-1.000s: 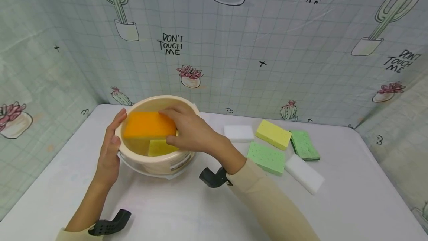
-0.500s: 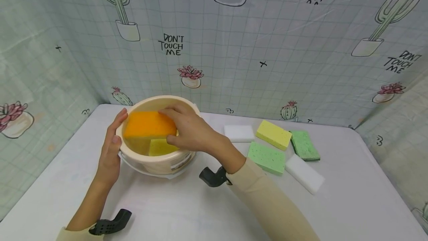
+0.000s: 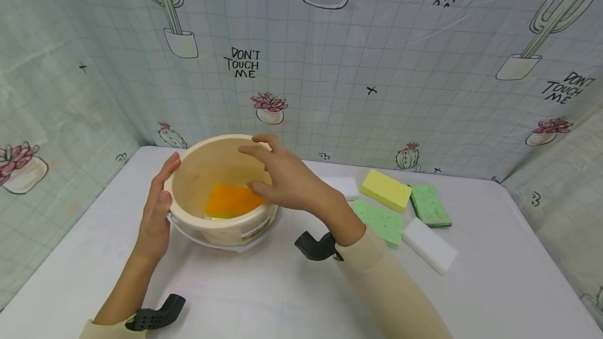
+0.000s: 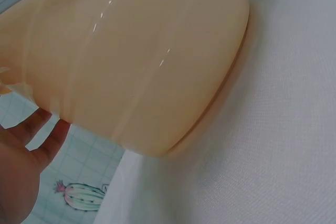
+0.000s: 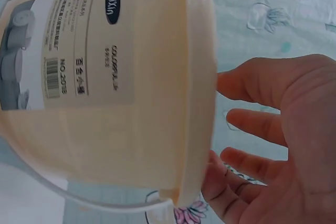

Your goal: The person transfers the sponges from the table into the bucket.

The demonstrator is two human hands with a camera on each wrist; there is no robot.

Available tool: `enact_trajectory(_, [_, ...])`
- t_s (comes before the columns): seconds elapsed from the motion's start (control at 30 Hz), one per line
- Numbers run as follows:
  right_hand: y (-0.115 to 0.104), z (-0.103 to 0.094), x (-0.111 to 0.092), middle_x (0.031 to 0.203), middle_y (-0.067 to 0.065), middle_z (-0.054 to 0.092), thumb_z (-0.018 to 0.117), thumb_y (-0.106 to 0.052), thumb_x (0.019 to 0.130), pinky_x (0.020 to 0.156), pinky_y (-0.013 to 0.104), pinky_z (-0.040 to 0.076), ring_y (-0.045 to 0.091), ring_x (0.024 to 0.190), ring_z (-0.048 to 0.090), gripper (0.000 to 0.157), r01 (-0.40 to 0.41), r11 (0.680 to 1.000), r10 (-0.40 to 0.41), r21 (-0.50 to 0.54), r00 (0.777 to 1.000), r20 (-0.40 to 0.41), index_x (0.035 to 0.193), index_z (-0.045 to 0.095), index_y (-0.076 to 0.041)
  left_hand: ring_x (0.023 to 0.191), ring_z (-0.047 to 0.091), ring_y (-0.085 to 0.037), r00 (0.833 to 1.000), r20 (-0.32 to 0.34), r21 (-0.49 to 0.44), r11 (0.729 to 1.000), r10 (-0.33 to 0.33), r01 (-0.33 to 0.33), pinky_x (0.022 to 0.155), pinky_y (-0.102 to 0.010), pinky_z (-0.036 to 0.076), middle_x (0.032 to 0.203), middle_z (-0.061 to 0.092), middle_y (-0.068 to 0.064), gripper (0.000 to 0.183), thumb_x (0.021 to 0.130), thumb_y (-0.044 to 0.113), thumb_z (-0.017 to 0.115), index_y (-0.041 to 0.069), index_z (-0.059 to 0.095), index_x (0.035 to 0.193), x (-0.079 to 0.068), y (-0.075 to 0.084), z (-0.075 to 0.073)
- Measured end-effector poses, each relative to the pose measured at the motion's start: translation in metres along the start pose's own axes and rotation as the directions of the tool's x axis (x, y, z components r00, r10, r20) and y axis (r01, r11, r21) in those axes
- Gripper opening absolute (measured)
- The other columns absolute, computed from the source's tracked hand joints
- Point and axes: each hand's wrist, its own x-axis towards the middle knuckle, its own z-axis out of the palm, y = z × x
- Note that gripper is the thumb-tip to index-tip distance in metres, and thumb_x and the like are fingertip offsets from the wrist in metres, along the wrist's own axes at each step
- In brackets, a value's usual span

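A cream bucket (image 3: 188,212) stands on the left of the table, tilted a little in the head view. In it lies an orange sponge (image 3: 231,201), with a strip of yellow below it. My left hand (image 3: 155,213) rests against the bucket's left side, thumb near the rim and fingers fairly straight along the outside; in the left wrist view, fingers (image 4: 55,142) touch the outer wall. Over the right rim, my right hand (image 3: 289,177) has spread fingers and holds nothing. The right wrist view shows its fingers beyond the rim and the bucket's printed label (image 5: 68,51).
To the right lie a yellow sponge (image 3: 386,190), a light green sponge (image 3: 381,221), a darker green sponge (image 3: 430,204) and a white sponge (image 3: 430,245). Another white sponge (image 3: 346,187) is partly behind my right hand. A patterned curtain (image 3: 320,77) rises behind the table.
My right hand has let go of the orange sponge and moved right and up to the rim. The sponge has dropped lower into the bucket. My left hand has stayed put.
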Motion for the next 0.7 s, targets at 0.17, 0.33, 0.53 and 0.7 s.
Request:
enact_trajectory(0.17, [0.01, -0.006, -0.015, 0.148, 0.004, 0.03, 0.064, -0.021, 0.089, 0.077, 0.026, 0.049, 0.016, 0.096, 0.056, 0.055, 0.006, 1.0, -0.004, 0.023, 0.996, -0.092, 0.142, 0.046, -0.017, 0.143, 0.014, -0.021, 1.0, 0.007, -0.005, 1.0, 0.016, -0.016, 0.114, -0.034, 0.016, 0.158, 0.016, 0.0, 0.051, 0.1, 0.03, 0.03, 0.015, 0.031, 0.15, 0.001, 0.0, 0.0])
enact_trajectory(0.33, [0.022, -0.005, -0.025, 0.143, 0.004, 0.037, 0.065, -0.019, 0.089, 0.069, 0.024, 0.048, 0.011, 0.09, 0.052, 0.052, 0.021, 0.999, -0.016, 0.032, 0.988, -0.155, 0.139, 0.049, -0.014, 0.143, 0.014, -0.021, 1.0, 0.006, -0.008, 1.0, 0.014, -0.014, 0.114, -0.034, 0.016, 0.158, 0.015, 0.0, 0.052, 0.1, 0.03, 0.03, 0.014, 0.031, 0.149, 0.0, 0.0, -0.001])
enact_trajectory(0.53, [0.031, -0.004, -0.034, 0.139, 0.002, 0.041, 0.065, -0.019, 0.09, 0.072, 0.026, 0.049, 0.011, 0.093, 0.051, 0.052, 0.005, 0.998, 0.007, 0.067, 0.986, -0.166, 0.139, 0.049, -0.012, 0.143, 0.013, -0.021, 1.0, 0.001, -0.025, 1.0, 0.002, -0.002, 0.114, -0.035, 0.014, 0.158, 0.015, 0.0, 0.052, 0.1, 0.032, 0.031, 0.014, 0.031, 0.149, -0.001, 0.0, -0.002])
enact_trajectory(0.7, [0.044, -0.005, -0.046, 0.137, 0.002, 0.045, 0.066, -0.018, 0.09, 0.074, 0.03, 0.052, 0.013, 0.094, 0.052, 0.051, -0.024, 0.997, 0.039, 0.08, 0.981, -0.188, 0.138, 0.05, -0.013, 0.143, 0.012, -0.021, 1.0, 0.008, -0.033, 0.999, -0.009, 0.009, 0.114, -0.035, 0.016, 0.158, 0.015, 0.001, 0.052, 0.1, 0.031, 0.032, 0.015, 0.031, 0.15, 0.001, 0.001, -0.001])
